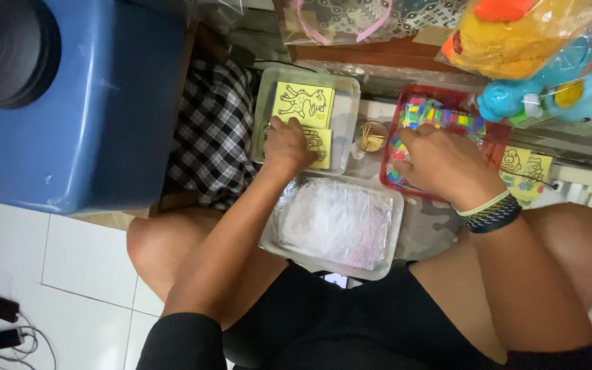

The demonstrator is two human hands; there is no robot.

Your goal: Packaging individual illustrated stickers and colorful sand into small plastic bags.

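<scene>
While the scene is viewed from above the seated person's lap, a clear tray of transparent sleeves [334, 223] is seen resting between the knees, and it serves as the landmark here. Just beyond that tray, to its left, a second clear tray [348, 103] holds yellow picture cards [303, 104] printed with black outline drawings. The left hand [288, 145] is laid flat on the nearer card, its fingers pressed together on the card's surface; whether the card is pinched cannot be told. Beyond the landmark tray, to its right, a red tray [447, 94] is filled with small multicoloured packets [440, 115]. The right hand [443, 164] is reached into it, fingers curled downward among the packets; whether one is gripped is hidden by the hand itself.

The picking is judged best done by sliding only the top card off with the fingertips, so the one beneath stays put, and by lifting a single packet without dragging its neighbours.

Counted: two yellow cards are visible in the clear tray, and more lie on the floor right of the red tray. Three trays are seen. One small round cup of wooden sticks [371, 136] stands between the two far trays. The packets are too many and too overlapped to be counted. Plastic-wrapped plush toys [515, 41] are seen further beyond.
</scene>
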